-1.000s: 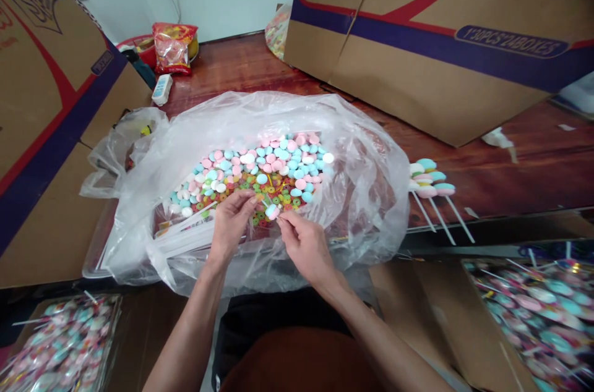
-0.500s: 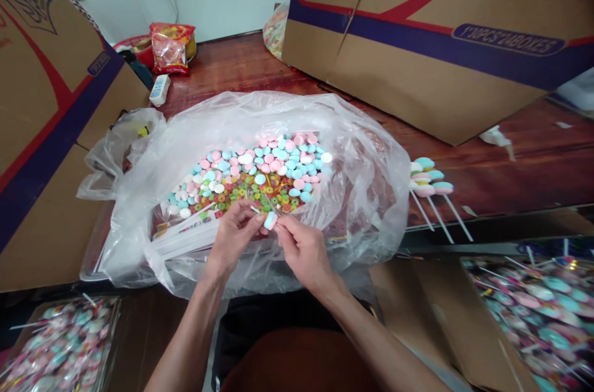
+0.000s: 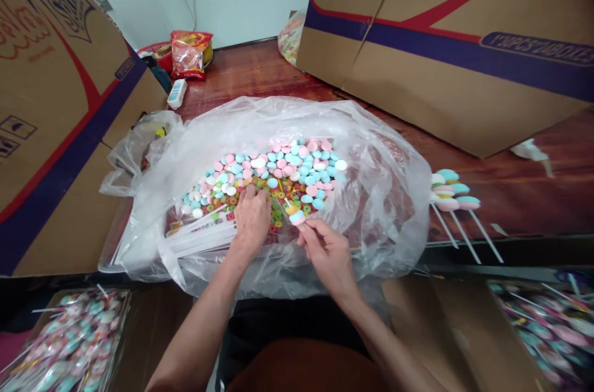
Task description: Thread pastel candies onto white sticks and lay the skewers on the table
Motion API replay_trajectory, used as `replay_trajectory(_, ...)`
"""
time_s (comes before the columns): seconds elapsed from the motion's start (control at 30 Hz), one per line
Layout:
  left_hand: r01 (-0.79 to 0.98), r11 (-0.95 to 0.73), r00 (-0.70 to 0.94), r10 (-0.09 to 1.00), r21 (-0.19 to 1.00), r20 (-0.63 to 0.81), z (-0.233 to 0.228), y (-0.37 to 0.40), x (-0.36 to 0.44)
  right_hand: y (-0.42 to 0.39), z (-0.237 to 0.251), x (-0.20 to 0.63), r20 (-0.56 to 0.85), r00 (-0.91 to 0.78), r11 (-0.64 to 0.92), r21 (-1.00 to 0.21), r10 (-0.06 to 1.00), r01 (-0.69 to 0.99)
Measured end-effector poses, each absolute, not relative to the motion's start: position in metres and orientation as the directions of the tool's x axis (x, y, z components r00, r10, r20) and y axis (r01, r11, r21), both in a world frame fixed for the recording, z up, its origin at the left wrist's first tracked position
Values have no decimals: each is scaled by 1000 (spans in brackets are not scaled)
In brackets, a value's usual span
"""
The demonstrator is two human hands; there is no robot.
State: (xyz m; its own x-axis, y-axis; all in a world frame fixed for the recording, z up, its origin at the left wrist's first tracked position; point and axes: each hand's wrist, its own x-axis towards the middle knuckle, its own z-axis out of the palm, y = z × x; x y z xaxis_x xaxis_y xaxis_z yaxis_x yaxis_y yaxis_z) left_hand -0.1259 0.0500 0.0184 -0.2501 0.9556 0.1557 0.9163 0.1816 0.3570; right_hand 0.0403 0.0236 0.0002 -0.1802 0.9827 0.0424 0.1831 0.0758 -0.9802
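Note:
My right hand (image 3: 330, 251) pinches a candy lollipop (image 3: 297, 217), a pink, white and blue oval candy with a yellow-orange piece and a short white stick end above it. My left hand (image 3: 253, 219) reaches into a pile of ring gummies (image 3: 277, 219) in red, yellow and green. Its fingers are bent down and together; their tips and anything between them are hidden. Behind the gummies lie pink, blue and white oval candies (image 3: 288, 163). White sticks (image 3: 199, 242) rest left of my left hand. A clear plastic sheet (image 3: 380, 200) surrounds these supplies.
Several finished lollipops (image 3: 455, 191) lie at the table's right edge. Large cartons (image 3: 417, 64) stand at back right and on the left (image 3: 60, 132). Boxes of wrapped lollipops (image 3: 69, 342) sit low on both sides. A red snack bag (image 3: 189, 53) is at the back.
My left hand has left the lollipop and moved into the ring gummies. My right hand keeps the lollipop, now slightly right and turned stick-end up. The view has shifted left.

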Motion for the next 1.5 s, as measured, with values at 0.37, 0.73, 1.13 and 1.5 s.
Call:
replay_trajectory(0.37,781,49,-295,907,623,299,13,44,-150,22,-5,39,54,-203,97,-974,978,203)
replay_trajectory(0.73,965,78,-121,980,251,158,19,72,-129,21,-4,39,71,-203,113,-972,977,205)
replay_trajectory(1.13,662,-44,-246,930,749,272,17,67,-142,20,-4,40,114,-208,168,-950,971,265)
replay_trajectory(1.5,171,-121,-492,849,978,191,115,-12,-202,26,-27,47,155,-167,204,-920,974,335)
